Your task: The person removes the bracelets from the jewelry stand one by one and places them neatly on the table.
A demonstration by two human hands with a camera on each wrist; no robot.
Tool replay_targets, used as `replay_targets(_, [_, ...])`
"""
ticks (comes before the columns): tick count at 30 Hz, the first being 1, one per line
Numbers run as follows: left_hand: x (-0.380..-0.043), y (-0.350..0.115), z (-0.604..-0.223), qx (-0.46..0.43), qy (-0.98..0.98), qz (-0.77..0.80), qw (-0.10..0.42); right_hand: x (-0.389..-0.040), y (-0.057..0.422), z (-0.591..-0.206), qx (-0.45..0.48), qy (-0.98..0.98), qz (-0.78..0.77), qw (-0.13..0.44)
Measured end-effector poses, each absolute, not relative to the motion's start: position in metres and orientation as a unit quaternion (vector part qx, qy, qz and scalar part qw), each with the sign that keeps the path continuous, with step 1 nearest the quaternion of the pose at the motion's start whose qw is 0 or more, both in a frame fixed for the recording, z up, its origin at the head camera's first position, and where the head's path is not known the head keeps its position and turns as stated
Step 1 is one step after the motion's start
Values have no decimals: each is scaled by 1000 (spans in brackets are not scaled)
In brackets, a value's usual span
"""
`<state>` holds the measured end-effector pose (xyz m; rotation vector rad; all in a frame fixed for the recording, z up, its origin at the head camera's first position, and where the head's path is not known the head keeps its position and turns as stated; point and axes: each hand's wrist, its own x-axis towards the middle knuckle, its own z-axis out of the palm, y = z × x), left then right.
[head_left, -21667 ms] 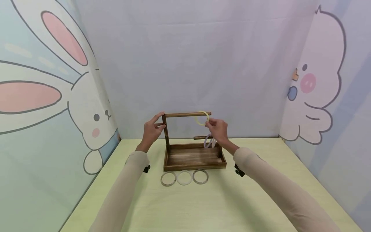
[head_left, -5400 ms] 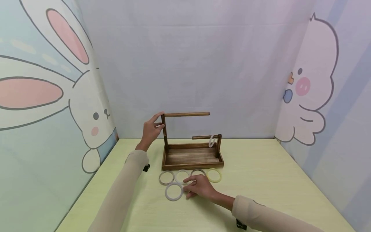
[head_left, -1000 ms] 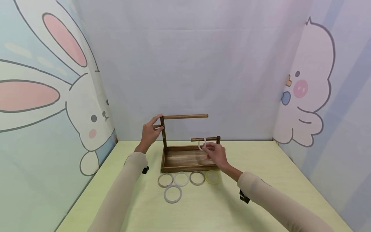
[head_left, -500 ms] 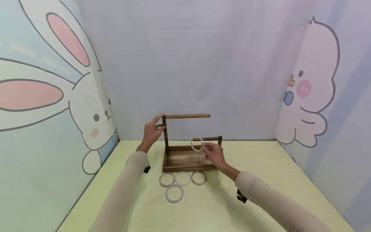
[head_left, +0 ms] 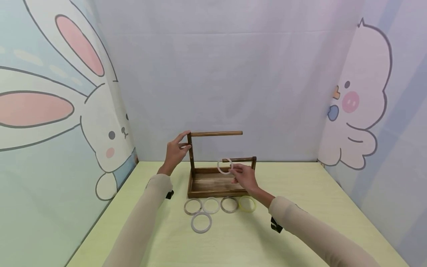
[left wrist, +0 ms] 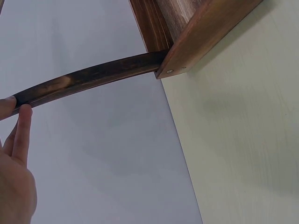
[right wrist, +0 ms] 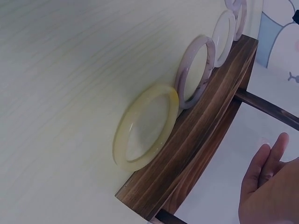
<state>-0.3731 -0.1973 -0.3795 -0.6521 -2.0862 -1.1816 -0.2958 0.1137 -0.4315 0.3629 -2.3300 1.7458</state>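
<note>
My left hand (head_left: 175, 151) grips the tall post (head_left: 191, 157) of a dark wooden bangle stand (head_left: 213, 194) near its top. In the left wrist view, its fingertips (left wrist: 24, 112) lie against that post. My right hand (head_left: 246, 177) pinches a pale whitish bangle (head_left: 218, 167) by its right side, above the stand's tray. The bangle overlaps the free end of the short lower bar (head_left: 243, 160) in the head view. Nothing hangs on the long upper bar (head_left: 217, 133). In the right wrist view, the right hand's fingers (right wrist: 257, 163) show, but the held bangle is barely visible.
Along the tray's front lie a brownish bangle (head_left: 193, 214), a white bangle (head_left: 211, 213), a grey-brown bangle (head_left: 229, 212) and a yellow bangle (right wrist: 122, 140). A lavender bangle (head_left: 201, 232) lies nearer on the table (head_left: 213, 252). A pale curtain (head_left: 213, 74) stands behind.
Earlier, the yellow and lavender bangles came off the stand onto the table. In the last second, my right hand has drawn the pale bangle left to the lower bar's free end. The left hand stays put.
</note>
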Motion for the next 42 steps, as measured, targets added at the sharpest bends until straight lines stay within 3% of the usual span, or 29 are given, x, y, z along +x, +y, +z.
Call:
replay_targets(30, [-371, -197, -377, -245, -796, -450, 321, -274, 112, -433, 140, -813, 562, 60])
replay_targets(42, [-369, -197, -376, -242, -796, -458, 312, -241, 125, -448, 169, -811, 559, -8])
